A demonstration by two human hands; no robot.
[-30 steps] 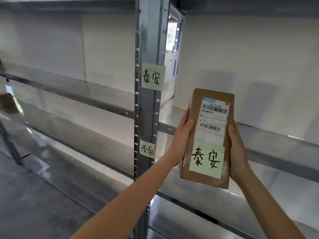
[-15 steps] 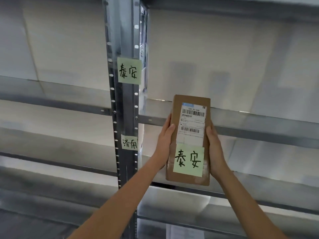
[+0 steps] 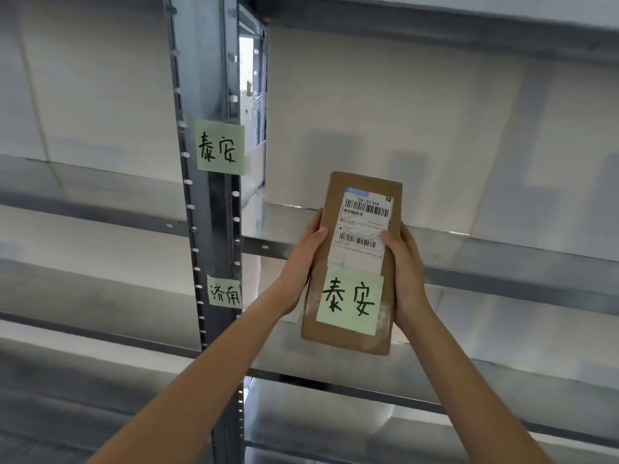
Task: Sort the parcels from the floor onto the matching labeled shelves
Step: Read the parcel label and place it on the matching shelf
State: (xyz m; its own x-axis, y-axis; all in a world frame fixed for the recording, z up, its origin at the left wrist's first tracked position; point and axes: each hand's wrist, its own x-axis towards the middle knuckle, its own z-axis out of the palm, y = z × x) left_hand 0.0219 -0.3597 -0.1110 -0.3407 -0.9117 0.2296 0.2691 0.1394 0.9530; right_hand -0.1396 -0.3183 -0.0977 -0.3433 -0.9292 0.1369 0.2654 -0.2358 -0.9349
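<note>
Parcel (image 3: 351, 262) edges under both hands' grip

Brown parcel (image 3: 355, 262), upright, green note, before shelf (image 3: 502, 259)

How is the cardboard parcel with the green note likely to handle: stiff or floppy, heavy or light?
The cardboard parcel is probably stiff: its edges look straight while the left hand and right hand hold only its sides. It is likely light, since it is held raised with fingers, not palms beneath. Flat and boxy, it should not roll.
</note>
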